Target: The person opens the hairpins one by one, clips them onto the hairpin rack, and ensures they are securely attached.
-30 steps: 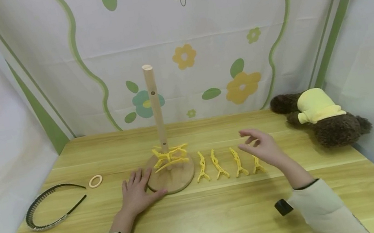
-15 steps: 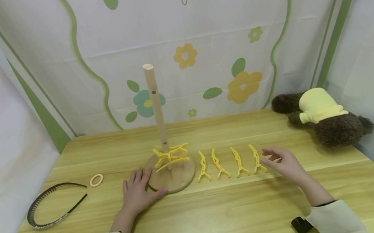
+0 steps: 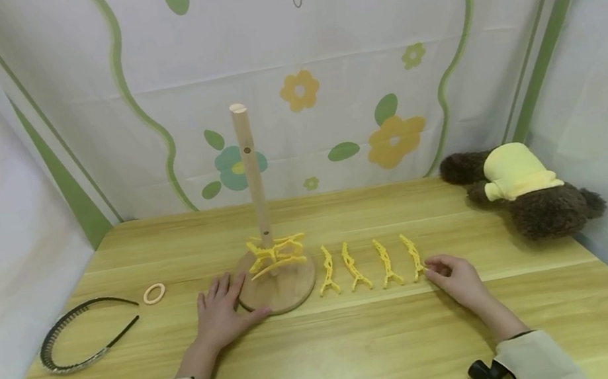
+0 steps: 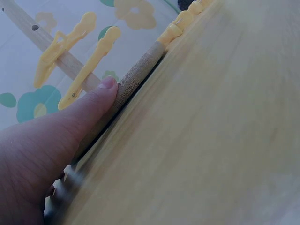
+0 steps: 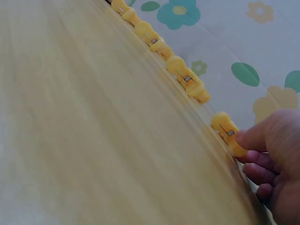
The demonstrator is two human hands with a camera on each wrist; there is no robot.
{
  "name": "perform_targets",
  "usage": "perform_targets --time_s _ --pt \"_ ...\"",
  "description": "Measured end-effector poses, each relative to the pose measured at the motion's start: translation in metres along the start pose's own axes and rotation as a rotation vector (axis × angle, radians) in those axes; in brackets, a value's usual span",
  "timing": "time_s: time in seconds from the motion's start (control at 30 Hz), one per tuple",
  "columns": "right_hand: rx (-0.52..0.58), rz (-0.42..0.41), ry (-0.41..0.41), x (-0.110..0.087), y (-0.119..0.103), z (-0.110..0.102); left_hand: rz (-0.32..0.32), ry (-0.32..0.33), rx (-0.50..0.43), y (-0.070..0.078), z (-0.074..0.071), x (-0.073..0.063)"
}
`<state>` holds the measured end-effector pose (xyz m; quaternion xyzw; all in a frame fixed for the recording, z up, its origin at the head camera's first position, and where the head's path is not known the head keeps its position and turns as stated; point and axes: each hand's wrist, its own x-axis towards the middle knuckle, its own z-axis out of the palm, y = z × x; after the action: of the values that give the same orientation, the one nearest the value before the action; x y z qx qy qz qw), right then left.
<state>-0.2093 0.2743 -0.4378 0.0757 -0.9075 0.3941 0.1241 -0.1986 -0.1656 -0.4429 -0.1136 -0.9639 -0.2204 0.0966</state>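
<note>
A round wooden base bearing an upright post is touched by the left hand. Of four yellow hair clips lined up on the surface, the rightmost clip is pinched by the right hand. A headband and a ring are seen on the left.

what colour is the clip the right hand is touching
Yellow; the clip at the right hand shows best in the right wrist view.
</note>
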Motion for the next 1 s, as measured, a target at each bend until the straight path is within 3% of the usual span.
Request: perform_targets --time_s 0.27,0.4,0.53,0.73,1.0 --pt "-0.047 0.015 0.067 0.0 0.0 -0.002 -0.002 -0.001 -0.001 0.0 0.0 0.0" --pt "-0.054 0.05 0.019 0.0 0.0 -0.002 -0.001 -0.001 0.006 0.0 0.0 0.0" --pt "-0.124 0.031 -0.052 -0.001 -0.002 0.0 0.002 0.004 0.005 0.0 -0.001 0.0" --pt "-0.213 -0.002 -0.021 -0.002 -0.005 -0.001 0.001 0.003 0.007 -0.001 -0.001 0.0" --pt "-0.124 0.025 0.001 -0.003 -0.002 -0.013 -0.004 -0.008 0.009 0.0 -0.001 0.0"
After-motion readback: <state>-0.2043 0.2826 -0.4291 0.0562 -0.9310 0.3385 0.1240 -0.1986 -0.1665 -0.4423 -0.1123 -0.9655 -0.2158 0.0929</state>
